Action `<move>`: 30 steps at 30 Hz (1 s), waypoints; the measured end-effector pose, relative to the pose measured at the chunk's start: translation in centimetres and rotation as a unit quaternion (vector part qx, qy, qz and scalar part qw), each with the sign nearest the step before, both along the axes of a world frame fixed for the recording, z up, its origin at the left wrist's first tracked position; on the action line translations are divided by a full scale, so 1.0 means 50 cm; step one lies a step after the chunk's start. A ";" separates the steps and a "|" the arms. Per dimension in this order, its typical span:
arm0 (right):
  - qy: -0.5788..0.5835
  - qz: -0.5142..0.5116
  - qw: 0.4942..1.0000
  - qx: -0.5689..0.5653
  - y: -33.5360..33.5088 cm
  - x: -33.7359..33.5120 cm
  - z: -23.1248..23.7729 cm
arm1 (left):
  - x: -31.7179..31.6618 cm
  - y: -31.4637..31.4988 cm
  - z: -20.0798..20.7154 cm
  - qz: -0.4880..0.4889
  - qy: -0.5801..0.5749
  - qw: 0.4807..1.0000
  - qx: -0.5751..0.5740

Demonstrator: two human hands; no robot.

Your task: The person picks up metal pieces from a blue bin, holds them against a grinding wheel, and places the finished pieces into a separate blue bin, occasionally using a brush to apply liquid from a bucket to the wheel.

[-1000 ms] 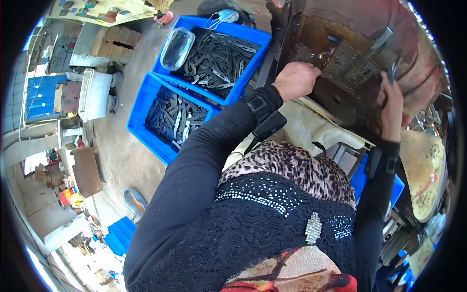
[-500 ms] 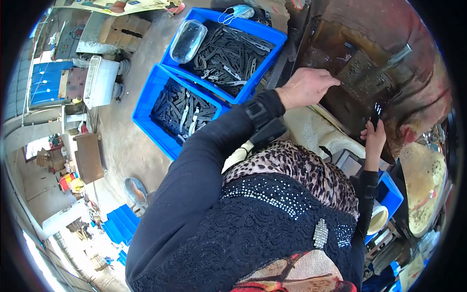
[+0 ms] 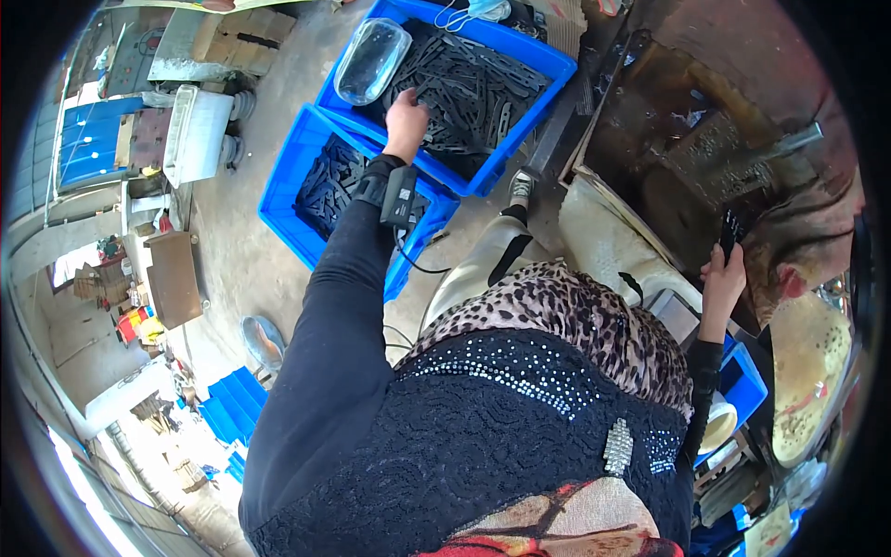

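Note:
My left hand (image 3: 406, 128) is over the near side of the far blue bin (image 3: 548, 93), its fingers curled among dark flat metal strips (image 3: 487, 79); what they hold, if anything, is hidden. At the right, my right hand (image 3: 724, 281) is closed round a narrow black piece (image 3: 730, 229) with small white glints, which stands up from the fingers. That piece is beside a brown, wet-looking basin (image 3: 650, 209) with a metal pipe (image 3: 789, 141) reaching over it. A second blue bin (image 3: 276, 200) of similar strips stands partly under my left forearm.
A clear plastic tub (image 3: 371, 63) sits on the far bin's left corner. A blue face mask (image 3: 489, 9) lies at its far edge. My shoe (image 3: 522, 186) is between bins and basin. A smaller blue container (image 3: 742, 379) and a yellowish spotted panel (image 3: 809, 381) are at the right.
My left hand has swung left from the basin to the far bin. My right hand stays near the basin, still holding the black piece. The view has shifted slightly.

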State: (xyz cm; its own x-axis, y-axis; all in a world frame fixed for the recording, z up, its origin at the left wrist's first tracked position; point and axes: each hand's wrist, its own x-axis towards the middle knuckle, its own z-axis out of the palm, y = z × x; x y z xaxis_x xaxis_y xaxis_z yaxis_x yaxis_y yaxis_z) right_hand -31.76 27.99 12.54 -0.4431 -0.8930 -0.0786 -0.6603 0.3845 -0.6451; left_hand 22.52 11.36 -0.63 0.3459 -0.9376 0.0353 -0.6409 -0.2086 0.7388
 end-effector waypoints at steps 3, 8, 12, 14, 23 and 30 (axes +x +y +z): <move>0.018 0.005 1.000 0.001 0.007 -0.005 0.003 | -0.052 -0.001 -0.015 -0.023 -0.056 0.994 0.093; 0.053 0.015 0.998 -0.002 0.015 -0.002 0.001 | -0.115 0.027 -0.013 -0.254 -0.364 0.894 0.056; 0.060 0.010 0.998 0.003 0.016 0.011 0.011 | -0.067 0.044 0.013 -0.313 -0.390 0.858 0.118; 0.055 0.006 0.998 0.004 0.016 0.015 0.008 | -0.025 0.045 0.020 -0.321 -0.401 0.847 0.136; 0.103 0.040 0.994 -0.012 0.017 -0.008 -0.015 | -0.035 0.067 0.091 -0.280 -0.262 0.891 0.244; 0.120 0.053 0.991 -0.011 0.023 -0.012 -0.020 | 0.000 0.058 0.035 -0.178 -0.205 0.952 0.138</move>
State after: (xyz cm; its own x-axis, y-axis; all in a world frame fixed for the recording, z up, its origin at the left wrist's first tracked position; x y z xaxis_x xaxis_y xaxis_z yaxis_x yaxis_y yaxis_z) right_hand -32.38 29.13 11.52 -0.3494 -0.9362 0.0379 -0.8317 0.2912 -0.4728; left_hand 22.51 14.24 1.11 0.0143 -0.9859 -0.1665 -0.9304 -0.0741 0.3590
